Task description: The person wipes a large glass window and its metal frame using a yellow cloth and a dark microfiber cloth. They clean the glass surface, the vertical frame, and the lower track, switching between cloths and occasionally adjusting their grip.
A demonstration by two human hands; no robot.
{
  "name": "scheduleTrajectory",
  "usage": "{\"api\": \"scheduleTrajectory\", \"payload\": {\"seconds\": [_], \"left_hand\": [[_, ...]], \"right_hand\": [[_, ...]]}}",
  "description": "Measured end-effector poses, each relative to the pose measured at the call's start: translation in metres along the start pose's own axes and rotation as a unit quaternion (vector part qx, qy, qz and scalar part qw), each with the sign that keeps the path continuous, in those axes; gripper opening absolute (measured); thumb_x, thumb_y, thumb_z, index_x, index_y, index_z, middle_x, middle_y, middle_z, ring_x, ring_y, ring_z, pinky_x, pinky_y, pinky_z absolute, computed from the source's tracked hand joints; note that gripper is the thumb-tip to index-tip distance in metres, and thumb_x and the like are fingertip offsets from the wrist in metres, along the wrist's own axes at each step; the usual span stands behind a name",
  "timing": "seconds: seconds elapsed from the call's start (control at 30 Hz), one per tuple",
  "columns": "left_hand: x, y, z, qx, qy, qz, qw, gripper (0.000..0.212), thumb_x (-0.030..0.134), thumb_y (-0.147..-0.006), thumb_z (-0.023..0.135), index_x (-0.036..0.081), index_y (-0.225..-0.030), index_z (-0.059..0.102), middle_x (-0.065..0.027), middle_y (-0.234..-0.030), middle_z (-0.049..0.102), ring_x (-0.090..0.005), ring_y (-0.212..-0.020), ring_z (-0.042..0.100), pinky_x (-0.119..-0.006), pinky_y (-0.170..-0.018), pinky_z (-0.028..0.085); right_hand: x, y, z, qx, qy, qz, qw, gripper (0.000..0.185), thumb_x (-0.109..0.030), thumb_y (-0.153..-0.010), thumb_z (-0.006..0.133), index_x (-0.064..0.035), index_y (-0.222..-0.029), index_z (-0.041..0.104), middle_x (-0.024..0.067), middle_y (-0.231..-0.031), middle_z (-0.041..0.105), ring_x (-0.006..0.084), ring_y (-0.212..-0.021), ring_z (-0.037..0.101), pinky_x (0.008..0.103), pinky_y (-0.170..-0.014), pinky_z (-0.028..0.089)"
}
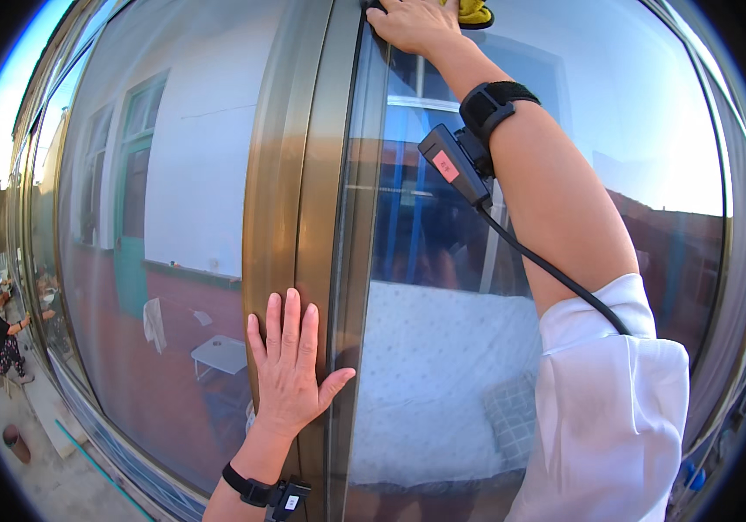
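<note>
My left hand (288, 372) lies flat with its fingers spread on the bronze metal window frame (294, 215), holding nothing. High up at the top edge, my right hand (418, 23) reaches to the upper part of the glass beside the frame. A yellow cloth with a dark edge (475, 12) sits under or against its fingers, partly cut off by the picture's rim. Both forearms wear black straps with small black devices; a cable runs from the right one. Behind the right window pane (647, 130) are a white dotted cover (438, 365) and a checked grey pillow (510, 417).
A second large pane (203, 130) is on the left, showing a green door and a small white table. Two people (1, 333) are farther along the glass wall at the far left. A brown cylinder (16, 444) and a green hose-like line (102, 471) are on the ground.
</note>
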State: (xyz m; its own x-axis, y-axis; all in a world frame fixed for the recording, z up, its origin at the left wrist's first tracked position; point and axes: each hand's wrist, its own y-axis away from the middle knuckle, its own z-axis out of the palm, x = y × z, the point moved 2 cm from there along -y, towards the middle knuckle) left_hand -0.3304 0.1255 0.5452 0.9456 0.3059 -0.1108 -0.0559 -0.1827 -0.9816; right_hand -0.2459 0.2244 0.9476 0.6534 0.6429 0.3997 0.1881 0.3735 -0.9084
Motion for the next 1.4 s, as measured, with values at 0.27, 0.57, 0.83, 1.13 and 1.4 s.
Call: {"api": "scheduleTrajectory", "payload": {"seconds": [0.27, 0.57, 0.83, 1.13, 1.4], "left_hand": [[-0.009, 0.009, -0.004, 0.007, -0.053, -0.004, 0.999, 0.061, 0.030, -0.088, 0.045, 0.007, -0.142, 0.028, -0.0167, -0.149, 0.023, -0.0357, -0.138, 0.019, -0.053, -0.110, 0.012], [-0.012, 0.001, 0.009, 0.020, -0.113, -0.006, 0.993, 0.057, 0.027, -0.090, 0.036, 0.004, -0.141, 0.029, -0.0168, -0.148, 0.025, -0.0352, -0.138, 0.020, -0.051, -0.111, 0.014], [-0.012, -0.001, 0.023, 0.029, -0.118, -0.009, 0.993, 0.056, 0.032, -0.096, 0.030, 0.002, -0.143, 0.024, -0.0171, -0.148, 0.024, -0.0337, -0.138, 0.019, -0.048, -0.111, 0.013], [0.002, -0.016, 0.001, 0.027, -0.160, -0.017, 0.987, 0.053, 0.025, -0.095, 0.034, 0.004, -0.143, 0.027, -0.0150, -0.148, 0.027, -0.0319, -0.137, 0.022, -0.043, -0.111, 0.019], [0.012, -0.016, -0.007, 0.032, -0.138, -0.012, 0.990, 0.055, 0.022, -0.091, 0.041, 0.001, -0.140, 0.030, -0.0162, -0.146, 0.030, -0.0351, -0.136, 0.025, -0.046, -0.110, 0.019]], "right_hand": [[0.000, -0.004, 0.002, -0.008, -0.030, -0.061, 0.998, 0.054, -0.036, -0.089, 0.035, -0.0114, -0.136, 0.040, 0.0110, -0.145, 0.033, 0.0286, -0.135, 0.026, 0.0545, -0.107, 0.017], [0.232, 0.053, -0.088, -0.093, 0.062, 0.108, 0.988, 0.064, -0.052, -0.090, 0.033, -0.0179, -0.144, 0.027, 0.0127, -0.151, 0.019, 0.0317, -0.140, 0.012, 0.0530, -0.110, 0.010], [0.566, 0.164, -0.166, -0.031, 0.206, 0.174, 0.963, 0.068, -0.065, -0.087, 0.029, -0.0315, -0.145, 0.020, 0.0082, -0.152, 0.016, 0.0294, -0.140, 0.013, 0.0499, -0.111, 0.012], [0.645, 0.244, -0.226, -0.024, 0.074, 0.245, 0.966, 0.071, -0.064, -0.086, 0.034, -0.0264, -0.146, 0.022, 0.0060, -0.152, 0.019, 0.0249, -0.140, 0.015, 0.0404, -0.112, 0.016], [0.605, 0.236, -0.207, 0.026, 0.095, 0.382, 0.919, 0.067, -0.063, -0.087, 0.035, -0.0304, -0.144, 0.024, 0.0068, -0.150, 0.023, 0.0282, -0.138, 0.019, 0.0445, -0.111, 0.017]]}}
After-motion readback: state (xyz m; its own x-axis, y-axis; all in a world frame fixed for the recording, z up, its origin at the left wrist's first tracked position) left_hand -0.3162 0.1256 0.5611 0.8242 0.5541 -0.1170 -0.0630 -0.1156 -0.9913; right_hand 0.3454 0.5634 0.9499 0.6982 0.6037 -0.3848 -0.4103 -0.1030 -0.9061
